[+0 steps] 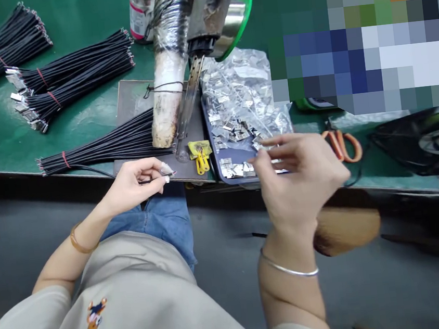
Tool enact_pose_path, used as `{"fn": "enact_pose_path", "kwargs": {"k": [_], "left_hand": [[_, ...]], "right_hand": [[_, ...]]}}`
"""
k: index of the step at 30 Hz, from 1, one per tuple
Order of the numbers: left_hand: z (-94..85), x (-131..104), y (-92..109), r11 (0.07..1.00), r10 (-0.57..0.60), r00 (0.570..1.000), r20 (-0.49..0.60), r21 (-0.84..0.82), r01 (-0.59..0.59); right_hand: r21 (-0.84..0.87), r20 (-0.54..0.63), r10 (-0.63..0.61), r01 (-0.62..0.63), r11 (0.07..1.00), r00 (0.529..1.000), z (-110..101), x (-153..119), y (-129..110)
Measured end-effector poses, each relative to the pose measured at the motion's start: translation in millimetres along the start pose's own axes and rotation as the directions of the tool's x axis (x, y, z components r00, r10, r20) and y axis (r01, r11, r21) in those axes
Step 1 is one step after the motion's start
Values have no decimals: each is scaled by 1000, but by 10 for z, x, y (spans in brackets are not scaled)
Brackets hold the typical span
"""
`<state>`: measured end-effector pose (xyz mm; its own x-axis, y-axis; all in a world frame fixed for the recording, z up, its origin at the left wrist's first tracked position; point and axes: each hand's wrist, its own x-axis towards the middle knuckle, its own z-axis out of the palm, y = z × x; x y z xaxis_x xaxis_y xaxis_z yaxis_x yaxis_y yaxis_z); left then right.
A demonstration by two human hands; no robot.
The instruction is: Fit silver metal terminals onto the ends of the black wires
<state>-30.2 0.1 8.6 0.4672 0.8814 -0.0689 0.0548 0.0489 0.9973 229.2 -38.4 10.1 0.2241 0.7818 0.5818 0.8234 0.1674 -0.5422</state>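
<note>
My left hand [138,179] is closed in a pinch on a thin black cable [145,181], whose stripped end with small coloured wires sticks out past the thumb. Over the front of a dark blue tray [234,157], my right hand [296,169] has thumb and fingers drawn together. Silver metal connectors [235,129] lie loose in that tray beneath the fingertips; whether one is between them I cannot make out. A bundle of black cables [111,142], tied with a red band, rests beyond my left hand. Between the hands lies a small yellow clip-like tool [202,158].
A wrapped white nozzle [167,96] and a soldering iron [194,73] hang over a brown board [130,98]. Behind is a solder spool [234,24]. Several cable bundles [83,61] lie back left. Orange-handled scissors [343,146] lie to the right, near a dark machine [429,142].
</note>
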Motion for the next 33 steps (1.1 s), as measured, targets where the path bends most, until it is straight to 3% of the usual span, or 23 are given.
{"fn": "enact_pose_path", "kwargs": {"k": [3, 6, 10, 15, 20, 24, 27, 30, 33], "left_hand": [[17, 14, 6, 1000, 7, 1000, -23, 5, -7], [36, 25, 26, 999, 23, 999, -37, 36, -21], [60, 15, 47, 994, 52, 997, -54, 97, -47], [71, -21, 49, 976, 83, 994, -65, 208, -68], [64, -50, 33, 942, 169, 984, -47, 303, -147], [45, -49, -7, 853, 298, 954, 24, 443, -277], [34, -46, -58, 696, 435, 893, 119, 585, -417], [43, -69, -109, 573, 514, 839, 180, 656, -491], [62, -113, -126, 642, 450, 881, 143, 634, -431]], "right_hand": [[306, 34, 182, -184, 934, 983, 35, -212, -349], [517, 204, 193, -273, 811, 960, 199, -397, -562], [521, 186, 215, -282, 806, 959, 440, -502, -660], [599, 341, 274, -432, 674, 899, 569, -506, -687], [624, 325, 271, -421, 659, 906, 569, -523, -699], [534, 275, 182, -307, 788, 944, 503, -521, -690], [428, 190, 86, -162, 889, 978, 471, -519, -689], [476, 175, 125, -195, 858, 977, 511, -546, -713], [573, 142, 195, -242, 783, 970, 614, -609, -755]]}}
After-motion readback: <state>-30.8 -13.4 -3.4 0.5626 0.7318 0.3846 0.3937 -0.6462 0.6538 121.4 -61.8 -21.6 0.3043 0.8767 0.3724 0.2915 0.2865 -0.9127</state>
